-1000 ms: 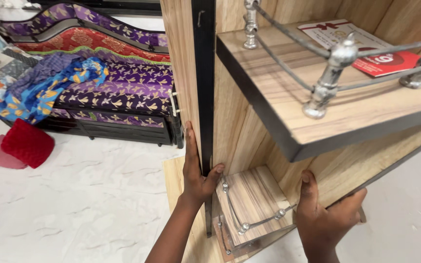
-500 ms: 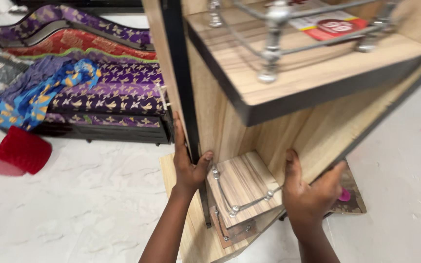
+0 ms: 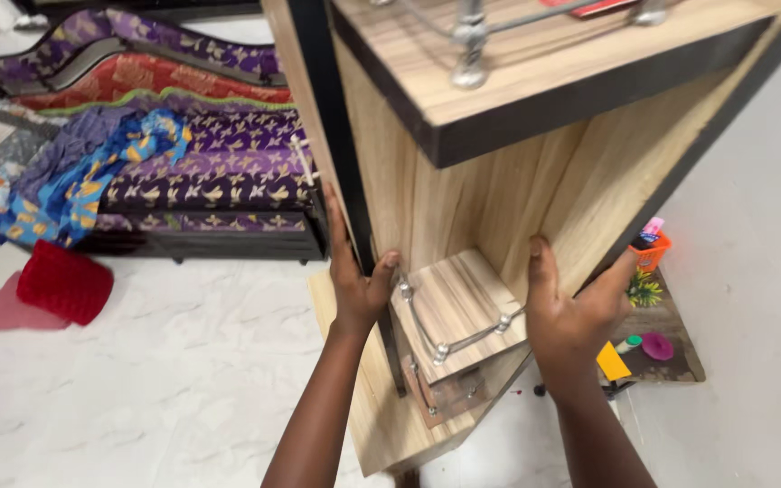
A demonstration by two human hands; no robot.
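1. Shelf unit [image 3: 490, 208], a tall corner stand of light wood grain with dark edging, is gripped at both sides and appears to be tilted toward the camera; the work judged to be in hand is its holding or shifting on the floor [image 3: 137, 380].
2. Left hand [image 3: 354, 280] is laid flat along the dark front edge of the left side panel, with the fingers stretched upward and the thumb hooked round the edge; nothing else is held in it.
3. Right hand [image 3: 571, 312] is spread wide against the right side panel, thumb raised, palm pressed to the wood.
4. Between the two hands, a lower shelf [image 3: 458, 303] with a chrome rail [image 3: 463, 339] is seen, and a further tier just below it.
5. Above the hands, an upper shelf [image 3: 535, 90] with chrome posts juts forward.
6. Whether the unit stands in its final place cannot be told; the grip is judged firm, and the setting down is judged not yet done.
7. Beside the right hand, small toys [image 3: 648, 298] lie on a low board; well to the left of the left hand, patterned mattresses [image 3: 201, 172] are stacked.
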